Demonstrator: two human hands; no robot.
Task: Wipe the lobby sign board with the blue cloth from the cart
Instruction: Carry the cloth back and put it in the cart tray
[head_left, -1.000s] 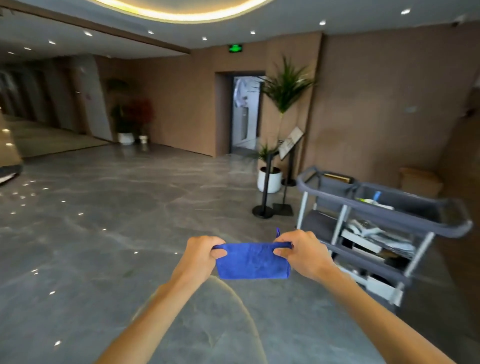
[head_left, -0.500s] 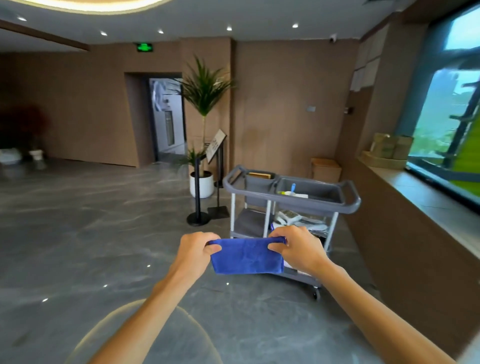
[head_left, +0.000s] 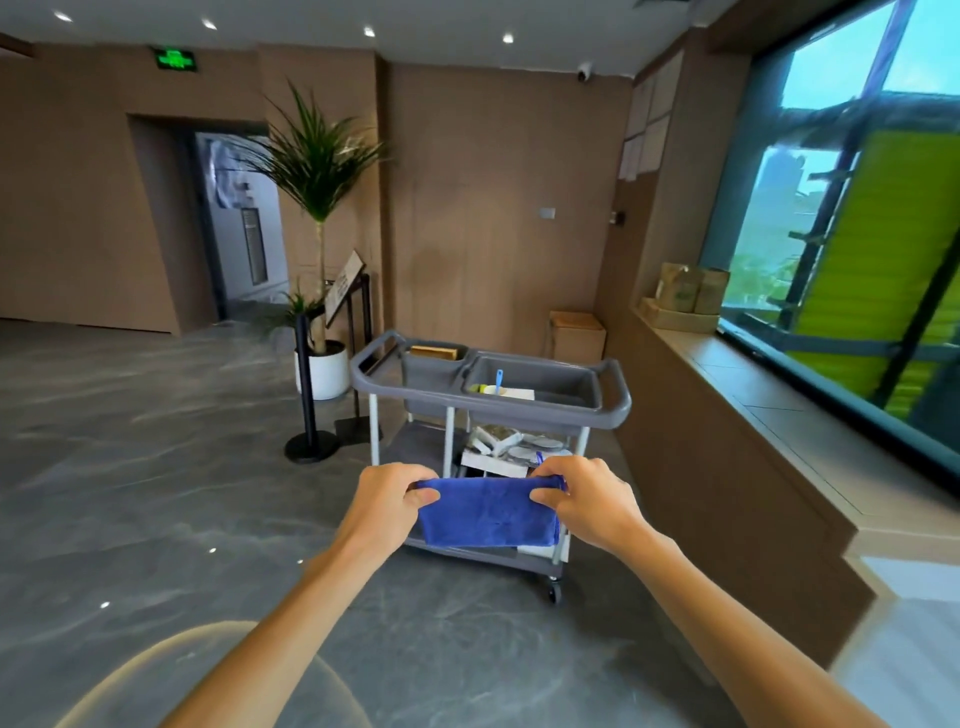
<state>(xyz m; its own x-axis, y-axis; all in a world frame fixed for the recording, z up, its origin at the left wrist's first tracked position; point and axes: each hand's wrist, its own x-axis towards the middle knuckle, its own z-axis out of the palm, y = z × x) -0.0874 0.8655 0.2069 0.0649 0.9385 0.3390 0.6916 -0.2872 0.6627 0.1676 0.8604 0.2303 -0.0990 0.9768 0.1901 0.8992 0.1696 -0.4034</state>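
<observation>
A folded blue cloth (head_left: 488, 514) hangs between my two hands in front of me. My left hand (head_left: 387, 501) pinches its left top corner and my right hand (head_left: 589, 504) pinches its right top corner. Just beyond the cloth stands the grey cleaning cart (head_left: 613, 402), with small items in its top tray and on its lower shelves. The slanted lobby sign board (head_left: 344, 280) stands on a thin black stand to the cart's left, further back near the wall.
A black stanchion post (head_left: 307, 395) and a tall potted plant in a white pot (head_left: 324, 371) stand beside the sign board. A brown counter ledge (head_left: 779, 415) under a large window runs along the right. A doorway opens at back left. Grey stone floor stretches to the left.
My view has swung to the right and closer to the cart, which now sits centred behind the cloth. Both hands keep the same grip on the cloth.
</observation>
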